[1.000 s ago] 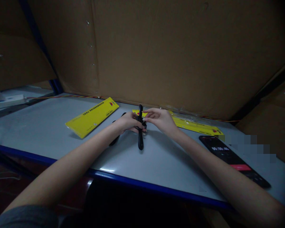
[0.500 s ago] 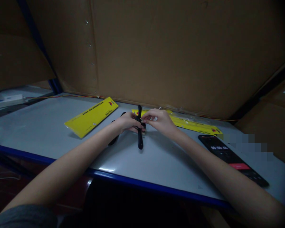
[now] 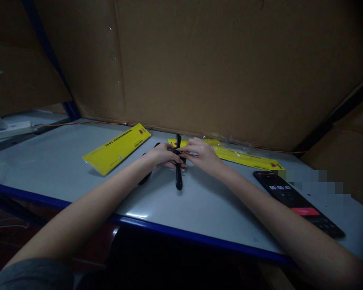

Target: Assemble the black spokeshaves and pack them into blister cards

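A slim black tool stands nearly upright on the grey table, its lower end resting on the surface. My left hand is wrapped round its middle from the left. My right hand meets it from the right, fingertips pinched at a small part on the tool's middle. What the fingertips pinch is too small to make out. A second black piece lies on the table beneath my left wrist, mostly hidden.
A yellow printed card lies at the left. Another yellow package lies behind my right hand. A black phone with a lit timer sits at the right. A cardboard wall stands behind; the table's blue edge runs in front.
My right hand has closed in on the tool's middle, its fingers now pinched against it. The tool and my left hand have stayed in place.
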Action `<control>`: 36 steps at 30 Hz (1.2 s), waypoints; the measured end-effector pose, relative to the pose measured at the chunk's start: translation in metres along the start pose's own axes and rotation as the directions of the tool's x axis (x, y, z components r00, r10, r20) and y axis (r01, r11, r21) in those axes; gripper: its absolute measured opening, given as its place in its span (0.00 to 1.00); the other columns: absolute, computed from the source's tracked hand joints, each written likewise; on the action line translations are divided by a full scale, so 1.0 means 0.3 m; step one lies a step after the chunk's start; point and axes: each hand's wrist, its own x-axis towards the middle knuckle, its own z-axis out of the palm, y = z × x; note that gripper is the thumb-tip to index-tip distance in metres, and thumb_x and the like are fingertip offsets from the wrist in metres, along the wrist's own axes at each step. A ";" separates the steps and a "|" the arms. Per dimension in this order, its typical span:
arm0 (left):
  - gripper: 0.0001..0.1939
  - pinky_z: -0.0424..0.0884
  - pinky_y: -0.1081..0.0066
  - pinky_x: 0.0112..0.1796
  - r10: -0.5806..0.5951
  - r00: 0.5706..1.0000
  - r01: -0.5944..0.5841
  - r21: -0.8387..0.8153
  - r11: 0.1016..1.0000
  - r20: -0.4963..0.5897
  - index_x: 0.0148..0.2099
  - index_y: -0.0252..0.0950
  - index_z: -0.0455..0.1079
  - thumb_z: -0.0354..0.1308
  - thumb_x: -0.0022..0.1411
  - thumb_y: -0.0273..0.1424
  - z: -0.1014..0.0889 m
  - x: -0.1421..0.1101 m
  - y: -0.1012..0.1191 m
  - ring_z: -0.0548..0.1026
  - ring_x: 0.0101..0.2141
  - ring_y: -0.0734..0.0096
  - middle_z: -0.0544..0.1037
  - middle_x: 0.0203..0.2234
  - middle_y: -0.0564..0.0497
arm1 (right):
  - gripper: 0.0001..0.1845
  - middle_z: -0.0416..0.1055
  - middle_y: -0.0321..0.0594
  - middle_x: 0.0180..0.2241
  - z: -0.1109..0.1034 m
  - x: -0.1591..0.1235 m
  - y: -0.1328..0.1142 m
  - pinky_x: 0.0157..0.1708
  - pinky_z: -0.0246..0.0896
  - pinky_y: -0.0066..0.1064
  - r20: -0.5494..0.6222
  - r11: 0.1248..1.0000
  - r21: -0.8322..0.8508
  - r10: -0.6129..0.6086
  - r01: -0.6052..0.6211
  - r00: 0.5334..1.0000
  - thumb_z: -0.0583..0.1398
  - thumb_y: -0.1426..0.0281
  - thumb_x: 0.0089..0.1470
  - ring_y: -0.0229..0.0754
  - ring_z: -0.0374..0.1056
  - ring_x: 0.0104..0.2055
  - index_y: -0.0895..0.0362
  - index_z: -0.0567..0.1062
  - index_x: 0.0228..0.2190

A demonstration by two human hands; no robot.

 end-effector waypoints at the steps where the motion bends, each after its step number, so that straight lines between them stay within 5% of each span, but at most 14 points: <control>1: 0.17 0.74 0.65 0.33 -0.003 1.000 0.003 0.003 1.000 -0.003 0.39 0.26 0.64 0.60 0.43 0.15 0.000 0.000 0.000 0.77 0.27 0.65 0.77 0.26 0.43 | 0.07 0.68 0.40 0.27 -0.003 0.001 -0.001 0.32 0.53 0.31 0.009 1.000 0.000 0.002 -0.002 1.000 0.58 0.73 0.51 0.41 0.60 0.33 0.55 0.76 0.33; 14: 0.20 0.73 0.66 0.31 0.021 0.999 -0.019 0.056 0.998 -0.033 0.40 0.27 0.65 0.62 0.42 0.18 -0.001 -0.006 0.002 0.77 0.28 0.65 0.77 0.28 0.44 | 0.05 0.71 0.41 0.27 -0.003 0.005 -0.009 0.33 0.54 0.31 0.078 1.000 -0.017 0.017 -0.016 0.997 0.58 0.73 0.49 0.41 0.63 0.32 0.57 0.75 0.30; 23: 0.21 0.73 0.67 0.30 0.034 0.999 -0.033 0.048 0.998 -0.026 0.39 0.26 0.66 0.64 0.40 0.20 -0.012 0.008 -0.007 0.77 0.28 0.66 0.77 0.27 0.43 | 0.10 0.72 0.41 0.29 -0.044 0.005 0.014 0.32 0.58 0.30 0.150 0.984 0.172 0.021 -0.047 0.988 0.58 0.72 0.50 0.38 0.66 0.32 0.58 0.76 0.36; 31: 0.26 0.73 0.67 0.30 0.014 1.000 -0.013 0.053 0.998 -0.021 0.44 0.25 0.63 0.63 0.40 0.18 0.003 -0.003 0.001 0.77 0.27 0.64 0.77 0.26 0.43 | 0.09 0.68 0.37 0.23 -0.022 0.007 0.005 0.30 0.53 0.29 0.062 0.994 0.051 0.094 -0.097 0.994 0.61 0.66 0.48 0.37 0.62 0.29 0.58 0.72 0.22; 36: 0.28 0.73 0.65 0.32 -0.011 1.000 0.011 0.031 0.999 -0.012 0.47 0.25 0.61 0.63 0.40 0.18 0.012 -0.003 0.000 0.77 0.28 0.62 0.77 0.26 0.44 | 0.05 0.66 0.33 0.20 0.016 0.001 -0.014 0.23 0.50 0.26 0.017 0.962 0.127 0.243 -0.243 0.970 0.59 0.67 0.49 0.33 0.59 0.22 0.57 0.72 0.29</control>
